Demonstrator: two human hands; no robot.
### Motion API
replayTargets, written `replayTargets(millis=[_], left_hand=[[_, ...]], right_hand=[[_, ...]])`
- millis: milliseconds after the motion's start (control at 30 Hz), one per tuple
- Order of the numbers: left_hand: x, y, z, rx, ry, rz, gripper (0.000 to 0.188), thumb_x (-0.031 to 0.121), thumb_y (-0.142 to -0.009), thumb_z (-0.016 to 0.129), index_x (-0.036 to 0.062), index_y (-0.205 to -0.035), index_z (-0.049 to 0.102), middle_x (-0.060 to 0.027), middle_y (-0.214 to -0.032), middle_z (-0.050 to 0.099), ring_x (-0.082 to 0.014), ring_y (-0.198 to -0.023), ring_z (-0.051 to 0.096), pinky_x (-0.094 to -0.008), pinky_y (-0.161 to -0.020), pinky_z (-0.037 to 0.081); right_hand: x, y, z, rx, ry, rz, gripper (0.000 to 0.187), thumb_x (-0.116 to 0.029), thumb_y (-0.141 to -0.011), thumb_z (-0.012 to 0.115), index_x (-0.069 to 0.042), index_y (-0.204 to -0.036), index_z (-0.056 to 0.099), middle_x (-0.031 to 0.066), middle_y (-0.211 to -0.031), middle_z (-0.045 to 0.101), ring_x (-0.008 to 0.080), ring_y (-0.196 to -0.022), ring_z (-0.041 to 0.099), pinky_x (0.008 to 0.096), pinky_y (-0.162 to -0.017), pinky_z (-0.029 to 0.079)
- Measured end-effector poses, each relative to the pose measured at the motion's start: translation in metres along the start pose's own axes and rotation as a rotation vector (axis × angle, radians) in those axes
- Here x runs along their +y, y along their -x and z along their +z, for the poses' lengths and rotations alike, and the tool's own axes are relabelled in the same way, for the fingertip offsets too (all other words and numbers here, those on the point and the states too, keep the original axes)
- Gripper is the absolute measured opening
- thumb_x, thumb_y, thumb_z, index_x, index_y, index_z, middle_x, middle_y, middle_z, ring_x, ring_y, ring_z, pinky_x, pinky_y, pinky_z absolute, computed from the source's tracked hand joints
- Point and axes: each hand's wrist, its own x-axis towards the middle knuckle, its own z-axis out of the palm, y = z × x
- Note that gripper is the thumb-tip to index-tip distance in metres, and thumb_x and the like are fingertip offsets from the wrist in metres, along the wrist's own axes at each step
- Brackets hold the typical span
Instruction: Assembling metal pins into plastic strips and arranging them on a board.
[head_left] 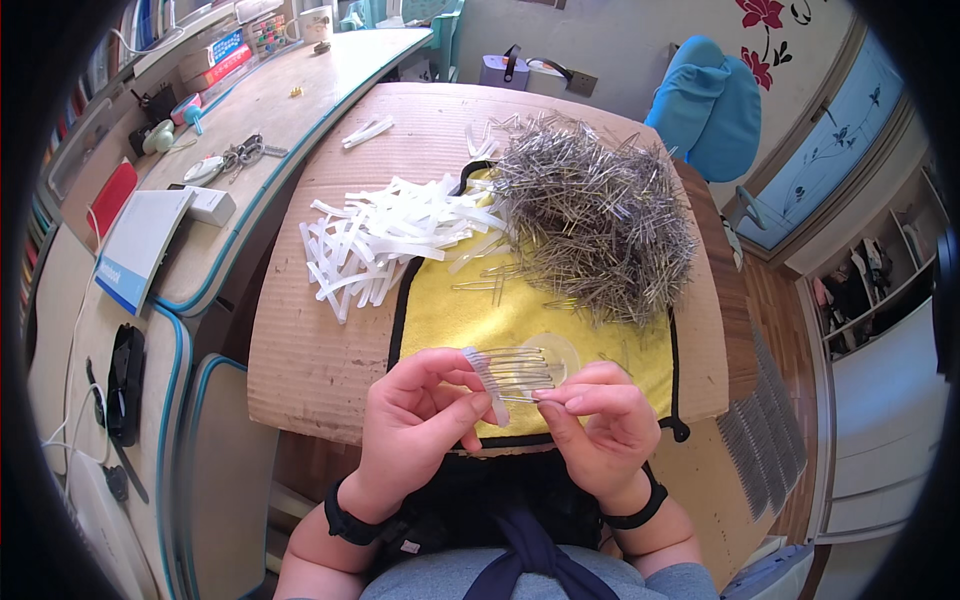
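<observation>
My left hand [425,415] is closed on a narrow whitish plastic strip [485,385]. From the strip a row of several thin metal U-shaped pins [522,366] points to the right. At the lower end of that row, my right hand [605,420] pinches a metal pin between thumb and fingers, close to the strip. Both hands are above the near edge of a yellow cloth [455,320] with black edging. A round translucent disc [552,352] lies on the cloth, partly behind the pins.
On the cardboard-topped table [300,360], a large heap of metal pins [600,215] stands at the right. White plastic strips [390,235] are piled at the left. A desk [250,190] with keys and boxes adjoins on the left; a blue covered chair [705,110] stands behind.
</observation>
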Motion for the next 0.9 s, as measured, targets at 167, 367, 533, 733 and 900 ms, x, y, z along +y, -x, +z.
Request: replayTargets(millis=[167,367,533,733,900], left_hand=[[0.000,-0.001,0.002,-0.003,-0.024,-0.008,0.025,-0.007,-0.077,0.053,-0.0016,-0.102,0.050,-0.0099,-0.086,0.058,-0.0150,-0.071,0.061,-0.0191,-0.048,0.049],[0.002,-0.002,0.003,-0.019,-0.093,-0.069,0.025,-0.007,-0.077,0.053,-0.0014,-0.101,0.050,-0.0084,-0.085,0.058,-0.0150,-0.072,0.061,-0.0191,-0.049,0.049],[0.000,-0.005,0.007,0.059,-0.040,0.010,0.023,-0.005,-0.078,0.052,-0.0010,-0.101,0.050,-0.0097,-0.084,0.059,-0.0150,-0.070,0.061,-0.0187,-0.048,0.047],[-0.001,-0.003,0.004,0.070,-0.034,0.019,0.023,-0.005,-0.078,0.053,-0.0013,-0.100,0.050,-0.0104,-0.084,0.058,-0.0148,-0.069,0.061,-0.0187,-0.048,0.047],[0.000,-0.002,0.007,0.110,-0.032,0.023,0.024,-0.004,-0.076,0.056,-0.0003,-0.099,0.050,-0.0078,-0.083,0.057,-0.0161,-0.066,0.061,-0.0168,-0.042,0.044]], right_hand=[[-0.011,-0.002,-0.005,-0.017,-0.021,0.149,0.021,0.005,-0.067,0.067,-0.004,-0.079,0.052,0.0107,-0.077,0.061,0.0169,-0.067,0.058,0.0248,-0.059,0.045],[-0.024,-0.018,-0.019,-0.049,0.100,0.389,0.016,0.000,-0.070,0.066,0.000,-0.082,0.055,0.0098,-0.077,0.059,0.0167,-0.071,0.060,0.0262,-0.064,0.047],[-0.012,-0.031,-0.068,-0.088,0.707,0.368,0.007,-0.005,-0.070,0.063,-0.002,-0.076,0.062,0.0104,-0.075,0.060,0.0232,-0.065,0.056,0.0296,-0.060,0.044],[-0.004,-0.020,-0.055,-0.286,0.859,0.259,0.005,-0.006,-0.068,0.062,-0.002,-0.072,0.061,0.0095,-0.072,0.053,0.0260,-0.072,0.049,0.0341,-0.065,0.041],[0.004,-0.017,-0.060,-0.038,0.663,0.216,0.004,-0.004,-0.072,0.061,-0.001,-0.075,0.059,0.0068,-0.072,0.053,0.0187,-0.070,0.050,0.0284,-0.065,0.041]])
